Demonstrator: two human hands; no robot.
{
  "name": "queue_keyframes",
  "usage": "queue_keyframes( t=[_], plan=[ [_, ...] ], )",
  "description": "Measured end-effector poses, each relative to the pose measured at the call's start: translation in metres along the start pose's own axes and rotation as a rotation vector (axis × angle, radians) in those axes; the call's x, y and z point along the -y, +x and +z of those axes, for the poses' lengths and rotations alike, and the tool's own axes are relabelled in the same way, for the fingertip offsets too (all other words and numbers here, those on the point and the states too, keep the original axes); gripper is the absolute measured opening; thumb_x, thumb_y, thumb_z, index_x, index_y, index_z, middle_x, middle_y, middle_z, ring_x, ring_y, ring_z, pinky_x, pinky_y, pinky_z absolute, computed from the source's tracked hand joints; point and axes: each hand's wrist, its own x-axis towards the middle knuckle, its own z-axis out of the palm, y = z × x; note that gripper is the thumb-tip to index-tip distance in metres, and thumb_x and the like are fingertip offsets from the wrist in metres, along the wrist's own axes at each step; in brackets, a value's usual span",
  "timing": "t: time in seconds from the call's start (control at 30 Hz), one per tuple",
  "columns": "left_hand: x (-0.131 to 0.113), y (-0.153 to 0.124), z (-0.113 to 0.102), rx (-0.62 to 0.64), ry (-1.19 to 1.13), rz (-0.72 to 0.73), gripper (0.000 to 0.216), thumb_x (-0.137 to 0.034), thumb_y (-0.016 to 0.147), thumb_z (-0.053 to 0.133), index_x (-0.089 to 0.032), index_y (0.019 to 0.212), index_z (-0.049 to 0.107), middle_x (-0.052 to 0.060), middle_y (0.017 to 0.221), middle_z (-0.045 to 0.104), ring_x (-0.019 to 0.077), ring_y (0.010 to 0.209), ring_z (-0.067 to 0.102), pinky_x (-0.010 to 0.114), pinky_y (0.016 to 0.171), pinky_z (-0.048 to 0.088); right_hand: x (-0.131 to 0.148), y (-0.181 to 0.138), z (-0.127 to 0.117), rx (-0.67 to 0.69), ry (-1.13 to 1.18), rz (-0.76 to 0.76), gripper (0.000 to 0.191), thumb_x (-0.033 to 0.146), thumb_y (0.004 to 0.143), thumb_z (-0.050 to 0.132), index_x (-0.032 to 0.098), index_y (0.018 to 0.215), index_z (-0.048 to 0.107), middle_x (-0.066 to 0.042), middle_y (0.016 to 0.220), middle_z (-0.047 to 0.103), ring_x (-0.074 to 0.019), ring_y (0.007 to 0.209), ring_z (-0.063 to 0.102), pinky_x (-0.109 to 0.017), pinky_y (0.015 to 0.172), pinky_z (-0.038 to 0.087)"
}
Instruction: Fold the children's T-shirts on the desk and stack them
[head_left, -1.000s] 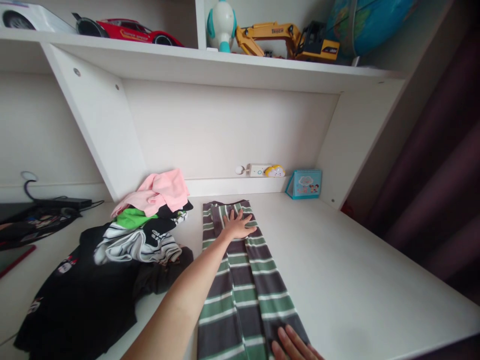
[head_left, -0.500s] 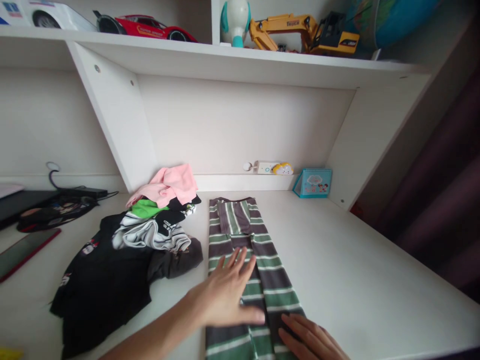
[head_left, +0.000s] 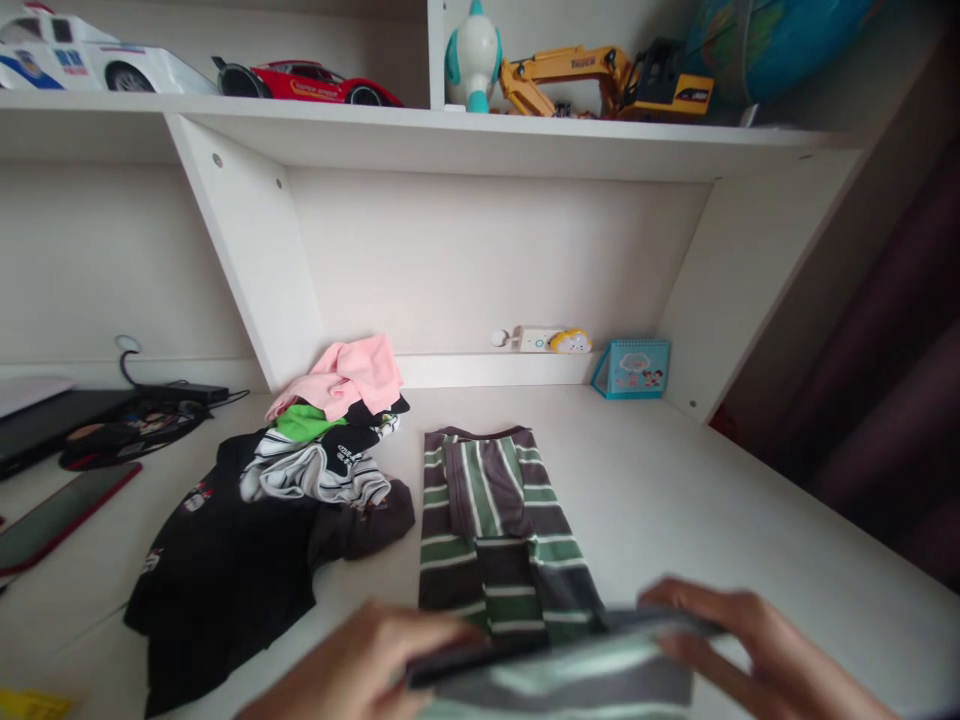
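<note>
A green and dark grey striped shirt [head_left: 506, 575] lies lengthwise on the white desk, its sides folded inward and one sleeve showing near the far end. Its near end is lifted off the desk and blurred by motion. My left hand [head_left: 375, 655] grips the raised edge at its left. At the right, my right hand [head_left: 739, 635] pinches the same edge between thumb and fingers. The raised fabric hides the lower middle of the shirt.
Left of the shirt is a heap of clothes [head_left: 225, 560], black, white-striped, green and pink. A phone [head_left: 67, 520] and cables [head_left: 150, 430] lie farther left. A blue desk calendar [head_left: 636, 368] and a power strip [head_left: 536, 340] stand at the back. Toys, including a yellow excavator [head_left: 600, 75], line the shelf.
Both hands, which lay flat on the shirt, now grip its near edge and have raised it. The far end of the shirt has slid a little toward me. The view has shifted slightly.
</note>
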Motion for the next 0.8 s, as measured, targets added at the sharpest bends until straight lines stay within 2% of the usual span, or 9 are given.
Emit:
queue_keyframes(
  t=[0.07,0.13,0.2,0.23,0.27,0.37,0.43,0.63,0.8],
  plan=[
    [0.008,0.054,-0.03,-0.007,-0.125,-0.085,0.034,-0.039,0.081,0.047,-0.026,0.111,0.058,0.003,0.093,0.066,0.0178,0.08,0.061,0.025,0.069,0.048,-0.019,0.054,-0.005,0.098,0.224,0.114,0.028,0.042,0.084,0.043,0.02,0.09,0.06,-0.001,0.071,0.062,-0.0127,0.061,0.057,-0.02,0.054,0.046],
    [0.033,0.112,-0.044,-0.053,-0.231,-0.141,0.031,-0.036,0.079,0.05,-0.019,0.103,0.06,0.002,0.084,0.065,0.0159,0.073,0.059,0.023,0.064,0.046,-0.044,0.111,0.009,-0.029,0.334,0.204,0.031,0.046,0.078,0.05,0.016,0.085,0.055,0.001,0.064,0.057,-0.0109,0.057,0.052,-0.019,0.05,0.04],
    [0.068,0.158,-0.04,-0.103,-0.239,-0.339,0.018,-0.032,0.074,0.054,-0.017,0.08,0.06,-0.002,0.061,0.057,0.0126,0.057,0.054,0.02,0.053,0.042,-0.067,0.156,0.037,-0.022,0.332,0.353,0.03,0.044,0.076,0.051,0.014,0.082,0.055,0.002,0.062,0.055,-0.0095,0.056,0.049,-0.018,0.05,0.037],
    [0.085,0.172,-0.033,-0.119,-0.228,-0.446,0.014,-0.029,0.072,0.054,-0.016,0.069,0.057,-0.004,0.054,0.052,0.0115,0.052,0.051,0.02,0.051,0.039,-0.077,0.172,0.054,0.007,0.318,0.386,0.028,0.041,0.077,0.049,0.014,0.078,0.055,0.002,0.059,0.054,-0.0094,0.054,0.048,-0.019,0.048,0.036],
    [0.101,0.181,-0.025,-0.128,-0.215,-0.484,0.013,-0.026,0.07,0.054,-0.016,0.062,0.054,-0.005,0.049,0.047,0.011,0.049,0.048,0.02,0.049,0.037,-0.085,0.184,0.07,0.032,0.299,0.414,0.026,0.038,0.076,0.051,0.013,0.074,0.056,0.002,0.057,0.053,-0.0094,0.053,0.047,-0.019,0.049,0.035],
    [0.132,0.183,0.0,-0.182,-0.175,-0.513,0.019,-0.022,0.068,0.054,-0.016,0.052,0.045,-0.006,0.045,0.041,0.0108,0.048,0.045,0.019,0.048,0.033,-0.1,0.195,0.107,0.063,0.221,0.45,0.022,0.031,0.074,0.053,0.013,0.061,0.054,0.001,0.052,0.051,-0.0102,0.053,0.047,-0.02,0.051,0.034],
    [0.14,0.176,0.007,-0.223,-0.159,-0.496,0.021,-0.025,0.07,0.052,-0.017,0.053,0.043,-0.005,0.048,0.042,0.0112,0.051,0.045,0.019,0.049,0.032,-0.104,0.194,0.117,0.04,0.165,0.459,0.021,0.029,0.075,0.052,0.014,0.06,0.053,0.0,0.056,0.052,-0.0111,0.057,0.049,-0.021,0.055,0.034],
    [0.146,0.178,-0.007,-0.305,-0.077,-0.382,0.014,-0.03,0.077,0.047,-0.019,0.068,0.046,-0.006,0.051,0.043,0.0112,0.051,0.046,0.019,0.05,0.032,-0.105,0.199,0.111,-0.04,0.063,0.461,0.017,0.031,0.083,0.042,0.018,0.083,0.053,-0.003,0.08,0.059,-0.0135,0.073,0.053,-0.022,0.065,0.036],
    [0.155,0.193,-0.008,-0.309,0.148,-0.478,0.021,-0.027,0.073,0.053,-0.017,0.056,0.047,-0.001,0.057,0.051,0.0156,0.063,0.052,0.023,0.058,0.034,-0.108,0.21,0.118,-0.049,-0.015,0.568,0.02,0.033,0.079,0.05,0.016,0.089,0.055,-0.007,0.086,0.06,-0.0179,0.083,0.056,-0.025,0.07,0.038]
  ],
)
